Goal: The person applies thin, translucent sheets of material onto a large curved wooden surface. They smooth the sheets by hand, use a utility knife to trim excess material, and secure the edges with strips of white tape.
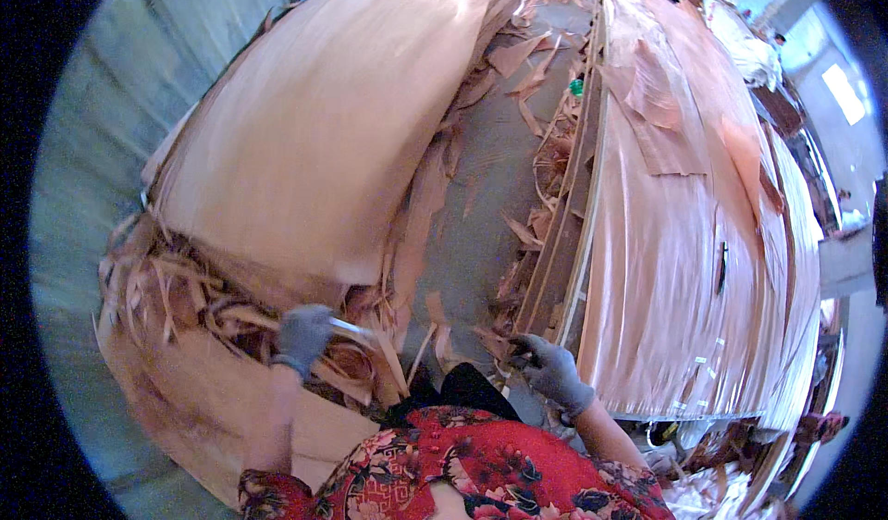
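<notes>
My left hand, in a grey glove, is closed round a pale, narrow, blade-like thing that sticks out to the right. It is blurred, so its exact kind is unclear. The hand is over the near end of a tall stack of wood veneer sheets, among curled veneer strips. My right hand, also gloved in grey, is beside the near corner of a second veneer stack. Its fingers curl inward near a brown scrap; whether they grip it is hidden.
Between the stacks runs a grey floor strewn with veneer scraps. A small dark tool lies on the right stack, along with loose torn sheets. More veneer lies at the lower left. White sheeting is at the far right.
</notes>
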### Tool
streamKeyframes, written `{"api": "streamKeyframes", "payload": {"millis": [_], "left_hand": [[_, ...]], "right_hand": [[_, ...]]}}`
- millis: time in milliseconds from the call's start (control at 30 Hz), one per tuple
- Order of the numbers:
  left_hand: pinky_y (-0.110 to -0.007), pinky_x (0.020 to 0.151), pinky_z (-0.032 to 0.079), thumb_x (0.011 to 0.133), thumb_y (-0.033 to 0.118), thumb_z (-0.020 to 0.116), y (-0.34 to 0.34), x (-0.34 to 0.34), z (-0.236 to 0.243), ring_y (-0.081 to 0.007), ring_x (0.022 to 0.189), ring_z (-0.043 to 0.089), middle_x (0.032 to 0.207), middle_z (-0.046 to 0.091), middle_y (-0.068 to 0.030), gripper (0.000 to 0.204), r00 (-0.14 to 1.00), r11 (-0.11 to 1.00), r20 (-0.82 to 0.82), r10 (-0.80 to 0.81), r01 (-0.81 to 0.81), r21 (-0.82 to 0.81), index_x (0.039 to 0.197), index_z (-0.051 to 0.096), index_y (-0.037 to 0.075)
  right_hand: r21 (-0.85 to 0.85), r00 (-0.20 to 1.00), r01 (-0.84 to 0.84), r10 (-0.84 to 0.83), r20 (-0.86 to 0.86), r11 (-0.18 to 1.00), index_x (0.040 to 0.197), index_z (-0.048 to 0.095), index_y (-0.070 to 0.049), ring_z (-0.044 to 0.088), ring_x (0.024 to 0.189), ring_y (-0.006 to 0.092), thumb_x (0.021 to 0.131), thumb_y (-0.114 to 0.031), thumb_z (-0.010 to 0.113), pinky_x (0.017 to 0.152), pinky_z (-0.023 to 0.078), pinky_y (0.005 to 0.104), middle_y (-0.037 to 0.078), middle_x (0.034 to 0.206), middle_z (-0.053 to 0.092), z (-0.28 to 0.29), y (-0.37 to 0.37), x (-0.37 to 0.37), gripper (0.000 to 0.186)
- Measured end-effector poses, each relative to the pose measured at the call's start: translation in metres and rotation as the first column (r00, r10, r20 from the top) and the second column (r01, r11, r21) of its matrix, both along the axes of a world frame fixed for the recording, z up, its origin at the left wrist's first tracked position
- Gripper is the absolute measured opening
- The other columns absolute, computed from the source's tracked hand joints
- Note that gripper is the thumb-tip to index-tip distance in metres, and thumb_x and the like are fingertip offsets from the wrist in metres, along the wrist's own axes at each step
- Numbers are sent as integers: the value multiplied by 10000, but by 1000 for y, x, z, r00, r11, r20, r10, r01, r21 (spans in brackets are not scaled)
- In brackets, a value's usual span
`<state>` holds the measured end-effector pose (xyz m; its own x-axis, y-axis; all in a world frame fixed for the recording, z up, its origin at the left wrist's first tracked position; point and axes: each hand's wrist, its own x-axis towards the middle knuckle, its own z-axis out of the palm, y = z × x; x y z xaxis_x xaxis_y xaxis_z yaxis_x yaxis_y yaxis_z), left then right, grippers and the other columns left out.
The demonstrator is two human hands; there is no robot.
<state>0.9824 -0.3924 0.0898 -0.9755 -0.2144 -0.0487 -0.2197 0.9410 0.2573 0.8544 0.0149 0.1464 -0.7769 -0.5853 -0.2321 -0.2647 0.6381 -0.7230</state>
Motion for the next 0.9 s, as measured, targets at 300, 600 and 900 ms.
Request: {"api": "streamKeyframes", "payload": {"millis": [300,600,900], "left_hand": [[-421,563,462,848,303,522,113,-203,81,-335,613,597,678,600,-166,263,847,785,92,-524,438,437,766,648,87],[-352,557,470,851,212,550,108,-326,96,-259,643,634,730,630,-156,200,837,741,222,-499,280,610,884,663,50],[-404,569,461,852,331,530,142,-494,83,-350,649,582,695,601,-152,270,435,361,-85,-896,829,427,808,659,99]], "right_hand": [[-600,999,23,-1,37,800,1269,429,-47,564,980,174,800,-153,648,839,441,318,138,1125,573,-37,-102,-79,529],[-613,933,245,-11,360,751,1114,536,-29,560,901,148,860,-230,577,795,443,313,117,981,613,-19,-111,-190,326],[-449,660,717,-313,683,534,997,606,-7,517,766,80,856,-186,585,687,440,251,13,842,611,4,-87,-276,229]]}}
